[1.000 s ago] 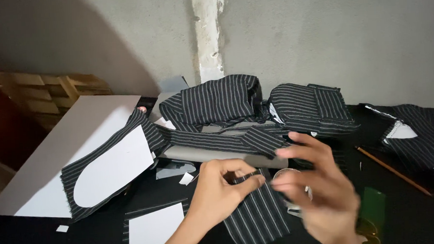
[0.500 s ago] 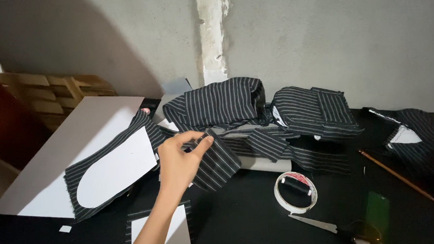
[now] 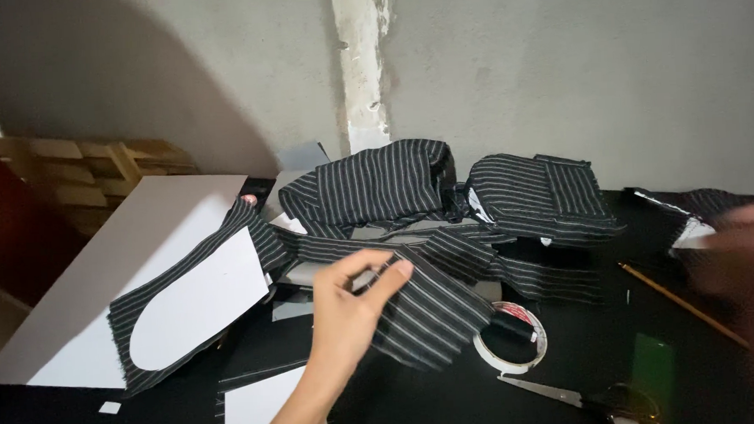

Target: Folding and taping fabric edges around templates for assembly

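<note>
My left hand (image 3: 347, 311) pinches a loose piece of black pinstriped fabric (image 3: 428, 307) between thumb and fingers and holds it just above the black table (image 3: 587, 355). My right hand (image 3: 748, 259) is a blur at the right edge, over the table near a striped piece with a white patch (image 3: 691, 215); I cannot tell whether it holds anything. Behind the held piece lies a heap of folded striped fabric (image 3: 384, 186) and a second folded bundle (image 3: 537, 192).
A roll of white tape (image 3: 511, 337) lies right of the held fabric, scissors (image 3: 571, 394) at the front, a pencil (image 3: 682, 305) to the right. A white paper pattern (image 3: 199, 309) rests on striped cloth at the left, beside a white board (image 3: 133, 248). Wooden crate (image 3: 79, 178) behind.
My left hand has carried the striped piece a little forward and lower. My right hand, out of view half a second ago, now shows blurred at the right edge.
</note>
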